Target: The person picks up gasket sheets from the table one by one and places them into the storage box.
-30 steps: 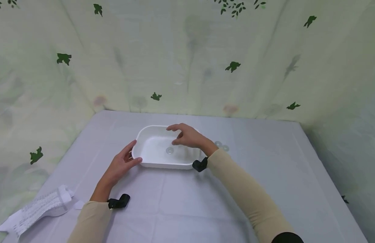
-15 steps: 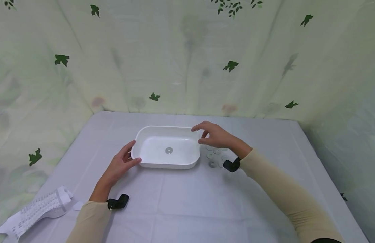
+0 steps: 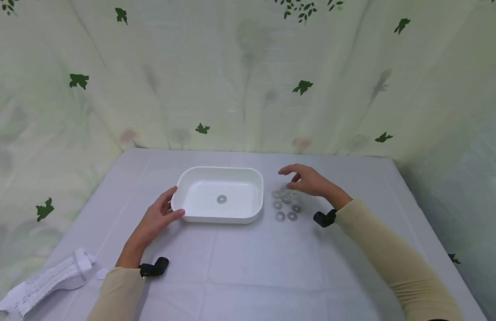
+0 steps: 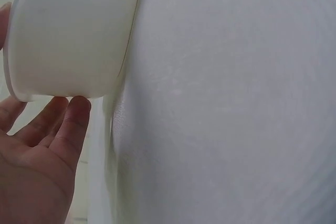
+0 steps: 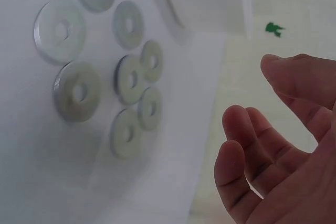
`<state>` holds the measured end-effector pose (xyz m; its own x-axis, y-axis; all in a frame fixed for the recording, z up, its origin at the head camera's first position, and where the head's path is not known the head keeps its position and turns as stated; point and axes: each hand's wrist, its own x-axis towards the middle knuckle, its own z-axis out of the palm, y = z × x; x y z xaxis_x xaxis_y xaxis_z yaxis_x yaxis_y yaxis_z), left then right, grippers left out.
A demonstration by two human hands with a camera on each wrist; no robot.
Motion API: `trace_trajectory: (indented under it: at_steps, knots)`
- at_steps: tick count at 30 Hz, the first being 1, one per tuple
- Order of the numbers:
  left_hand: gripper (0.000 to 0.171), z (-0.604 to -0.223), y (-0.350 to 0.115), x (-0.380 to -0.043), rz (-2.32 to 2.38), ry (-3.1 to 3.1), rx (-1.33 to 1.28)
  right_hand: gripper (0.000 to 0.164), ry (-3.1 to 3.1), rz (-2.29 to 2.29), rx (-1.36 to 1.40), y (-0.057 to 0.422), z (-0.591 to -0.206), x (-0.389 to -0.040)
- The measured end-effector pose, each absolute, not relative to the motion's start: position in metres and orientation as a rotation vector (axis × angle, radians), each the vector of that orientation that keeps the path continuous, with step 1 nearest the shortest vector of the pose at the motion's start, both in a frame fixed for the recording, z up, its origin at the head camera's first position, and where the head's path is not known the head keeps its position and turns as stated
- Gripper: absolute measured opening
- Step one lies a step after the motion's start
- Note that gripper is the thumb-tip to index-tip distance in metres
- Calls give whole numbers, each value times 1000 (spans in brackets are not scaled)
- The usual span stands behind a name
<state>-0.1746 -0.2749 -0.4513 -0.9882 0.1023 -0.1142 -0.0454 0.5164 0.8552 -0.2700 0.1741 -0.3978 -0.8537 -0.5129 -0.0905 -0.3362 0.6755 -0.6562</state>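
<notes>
A white plastic tray (image 3: 217, 216) with rounded corners stands on the table, and one flat metal washer (image 3: 221, 199) lies inside it. My left hand (image 3: 155, 219) holds the tray's left end, with the thumb at the near corner and the fingers along the end wall; the left wrist view shows fingertips (image 4: 79, 104) against that wall. To the right of the tray, several more washers (image 3: 286, 199) lie loosely grouped on the cloth. Over the far side of that group hovers my right hand (image 3: 310, 180), thumb and fingers apart with nothing between them, as the right wrist view (image 5: 283, 145) confirms.
A white cloth covers the table (image 3: 240, 267). Crumpled white patterned paper (image 3: 51, 281) lies at the front left. Behind the table hangs a pale curtain (image 3: 232, 89) with green leaf prints, and it continues along both sides.
From above the tray, my right hand has moved right to above the loose washers, bringing more of them into sight. My left hand stays at the tray's left end. The washer inside remains in place.
</notes>
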Motion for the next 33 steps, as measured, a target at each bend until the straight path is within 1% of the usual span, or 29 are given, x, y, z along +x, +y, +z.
trace_trajectory:
  at_steps: [10,15,19,26,33]
  knots:
    - [87,-455,-276,-175,1537,2555,67,39,2634,-890,-515,196,-427,-275]
    - [87,-454,-275,-176,1535,2555,62,37,2655,-884,-497,203,-445,-279]
    - [87,-451,-276,-174,1515,2560,49,34,2702,-803,-503,200,-458,-284]
    - [88,-449,-277,-173,1489,2575,36,27,2776,-634,-582,191,-459,-284]
    - [87,-451,-275,-174,1491,2575,40,25,2718,-690,-471,191,-458,-281]
